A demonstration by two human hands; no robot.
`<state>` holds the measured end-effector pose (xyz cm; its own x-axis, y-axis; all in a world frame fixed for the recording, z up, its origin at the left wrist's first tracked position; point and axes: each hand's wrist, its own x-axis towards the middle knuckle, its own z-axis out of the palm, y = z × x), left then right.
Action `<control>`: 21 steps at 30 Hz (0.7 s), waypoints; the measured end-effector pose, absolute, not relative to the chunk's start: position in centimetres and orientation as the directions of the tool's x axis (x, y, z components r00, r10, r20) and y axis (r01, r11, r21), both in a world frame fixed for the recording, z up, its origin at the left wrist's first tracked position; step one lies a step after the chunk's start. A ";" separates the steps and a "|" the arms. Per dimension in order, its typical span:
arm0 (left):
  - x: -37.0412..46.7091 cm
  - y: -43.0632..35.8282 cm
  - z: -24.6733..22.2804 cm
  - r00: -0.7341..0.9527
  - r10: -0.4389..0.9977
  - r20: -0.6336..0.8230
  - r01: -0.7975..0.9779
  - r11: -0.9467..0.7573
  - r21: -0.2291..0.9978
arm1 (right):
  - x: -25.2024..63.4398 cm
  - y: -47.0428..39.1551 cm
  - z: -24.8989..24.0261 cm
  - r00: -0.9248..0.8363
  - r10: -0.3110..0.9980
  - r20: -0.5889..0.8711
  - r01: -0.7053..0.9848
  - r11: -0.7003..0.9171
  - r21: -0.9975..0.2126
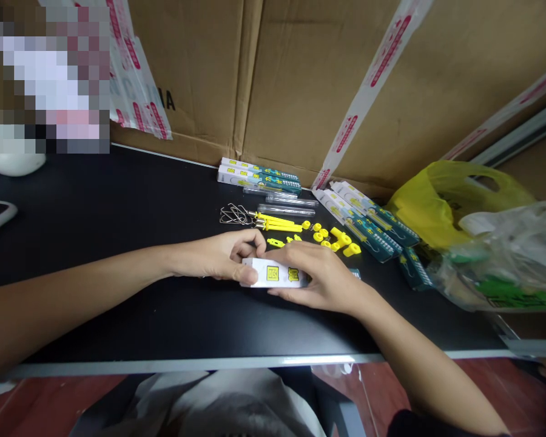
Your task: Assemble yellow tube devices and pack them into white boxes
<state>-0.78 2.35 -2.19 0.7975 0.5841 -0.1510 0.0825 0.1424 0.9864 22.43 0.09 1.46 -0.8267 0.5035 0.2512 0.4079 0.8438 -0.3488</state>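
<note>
A slim white and green printed box [273,274] lies crosswise between my hands, just above the black tabletop. My left hand [222,255] pinches its left end with the thumb on the near face. Around its right part my right hand [327,276] is closed, covering much of the print; the green end shows past the palm. Just beyond the hands are yellow plastic handles [279,224] with metal wire hooks [234,214]. Small yellow plastic caps [341,238] lie scattered to their right. Behind the handles rest several clear plastic tubes [286,210].
Similar boxes lie at the back [259,176] and at the right [364,221]. Beyond them stand a yellow plastic bag [423,200] and a clear bag [509,255]. A large cardboard sheet [291,79] walls the far side. A white-edged phone [0,215] sits far left.
</note>
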 end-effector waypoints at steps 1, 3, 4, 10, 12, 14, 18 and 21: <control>-0.8 2.3 -2.2 0.813 0.554 -0.181 0.107 0.163 0.981 | 22.4 0.0 1.5 -0.837 0.491 0.242 0.390 0.845 -0.366; -0.9 2.0 -2.2 0.844 0.488 -0.220 0.143 0.191 0.971 | 22.2 -0.3 1.6 -0.854 0.467 0.230 0.358 0.848 -0.391; -0.9 1.9 -2.1 0.860 0.454 -0.234 0.156 0.203 0.967 | 22.1 -0.4 1.7 -0.860 0.456 0.229 0.344 0.850 -0.399; -1.0 1.6 -1.0 0.857 0.449 -0.252 0.119 0.304 0.945 | 22.1 -0.5 1.1 -0.791 0.525 0.315 0.441 0.846 -0.301; -1.0 1.8 -0.9 0.803 0.534 -0.263 0.118 0.290 0.950 | 22.2 -0.1 0.8 -0.755 0.584 0.297 0.530 0.811 -0.248; -1.1 2.1 -0.9 0.752 0.596 -0.282 0.137 0.278 0.951 | 22.4 0.4 0.7 -0.746 0.620 0.244 0.584 0.785 -0.207; -1.2 3.0 -1.3 0.607 0.740 -0.288 0.098 0.291 0.952 | 23.2 1.1 1.4 -0.725 0.668 0.165 0.664 0.743 -0.091; -1.4 3.7 -1.3 0.466 0.835 -0.294 0.072 0.295 0.953 | 24.1 1.4 2.2 -0.699 0.706 0.114 0.712 0.702 0.011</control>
<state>-1.39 3.72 -1.32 0.4660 0.8346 -0.2937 0.0721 0.2950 0.9528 24.07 1.42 2.18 -0.6986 0.7063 0.1140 0.7118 0.7023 0.0110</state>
